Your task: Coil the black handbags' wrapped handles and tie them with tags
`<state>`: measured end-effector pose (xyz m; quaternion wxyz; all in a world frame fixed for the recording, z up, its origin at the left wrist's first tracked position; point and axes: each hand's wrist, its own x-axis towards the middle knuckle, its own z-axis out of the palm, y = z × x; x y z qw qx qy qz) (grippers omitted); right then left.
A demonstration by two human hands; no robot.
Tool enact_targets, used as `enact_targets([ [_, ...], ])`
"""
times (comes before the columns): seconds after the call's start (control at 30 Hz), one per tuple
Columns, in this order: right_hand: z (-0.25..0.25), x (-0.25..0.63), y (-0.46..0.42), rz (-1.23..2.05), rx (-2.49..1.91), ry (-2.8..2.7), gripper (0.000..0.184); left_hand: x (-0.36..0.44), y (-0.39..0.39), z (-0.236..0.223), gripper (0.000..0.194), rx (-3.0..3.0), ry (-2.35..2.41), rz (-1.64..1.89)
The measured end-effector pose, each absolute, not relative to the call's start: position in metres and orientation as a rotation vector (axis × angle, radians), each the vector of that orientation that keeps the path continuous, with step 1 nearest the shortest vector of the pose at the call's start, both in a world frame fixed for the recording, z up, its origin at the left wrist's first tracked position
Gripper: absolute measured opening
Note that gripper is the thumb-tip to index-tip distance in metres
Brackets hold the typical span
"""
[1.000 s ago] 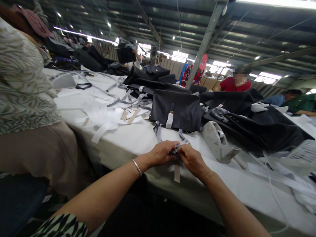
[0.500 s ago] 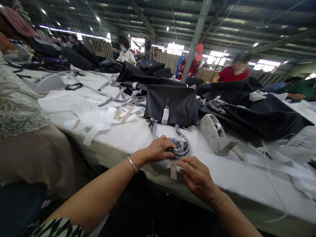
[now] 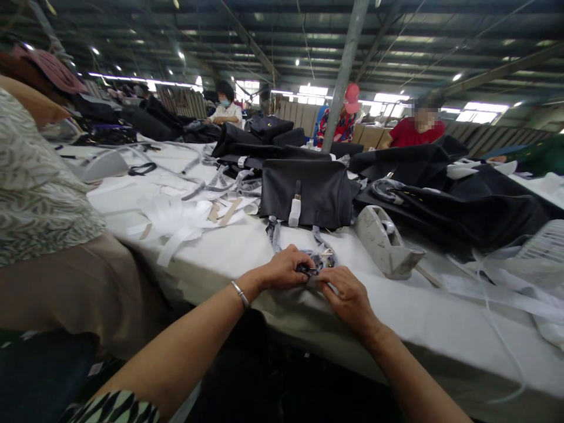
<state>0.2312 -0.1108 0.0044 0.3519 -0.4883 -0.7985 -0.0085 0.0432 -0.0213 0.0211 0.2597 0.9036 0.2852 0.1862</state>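
Note:
A black handbag (image 3: 308, 191) lies on the white-covered table, its buckle tab wrapped in white. Its plastic-wrapped strap (image 3: 319, 235) runs toward me and is coiled at the table's near edge. My left hand (image 3: 286, 267) is closed on the coil from the left. Against the coil's near side, my right hand (image 3: 348, 291) pinches with thumb and fingers, close to the left fingertips. Something small and pale shows between the two hands, but the fingers cover most of it. A metal clasp (image 3: 327, 252) glints on top of the coil.
A grey tape dispenser (image 3: 385, 241) stands right of the bag. Black bags (image 3: 476, 202) pile up at the right and behind. White paper scraps (image 3: 176, 220) lie to the left. A person in a patterned top (image 3: 44, 182) is close on my left; others are across the table.
My right hand has moved up and left to meet the left hand at the coil. The tan strip that hung below the coil no longer shows. My left hand keeps its hold.

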Motion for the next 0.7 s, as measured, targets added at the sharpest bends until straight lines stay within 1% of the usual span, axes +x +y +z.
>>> enact_targets([
  [0.1, 0.008, 0.23, -0.097, 0.081, -1.434, -2.01, 0.015, 0.043, -0.021, 0.023, 0.039, 2.44, 0.782, 0.496],
  [0.2, 0.01, 0.227, -0.088, 0.16, -1.578, -1.959, 0.014, 0.044, -0.022, 0.022, 0.039, 2.451, 0.806, 0.513],
  [0.43, 0.015, 0.227, -0.077, 0.398, -1.717, -1.861, 0.014, 0.056, -0.021, 0.012, 0.035, 2.35, 0.955, 0.676],
  [0.5, 0.016, 0.227, -0.075, 0.432, -1.735, -1.809, 0.012, 0.058, -0.021, 0.012, 0.037, 2.316, 0.95, 0.703],
  [0.57, 0.017, 0.23, -0.074, 0.523, -1.661, -1.749, 0.009, 0.059, -0.021, 0.013, 0.042, 2.281, 0.957, 0.716],
  [0.6, 0.017, 0.232, -0.074, 0.613, -1.593, -1.713, 0.013, 0.059, -0.022, 0.014, 0.046, 2.265, 0.964, 0.717],
  [0.7, 0.022, 0.24, -0.07, 0.905, -1.412, -1.614, 0.03, 0.058, -0.024, 0.015, 0.053, 2.237, 0.988, 0.709],
])
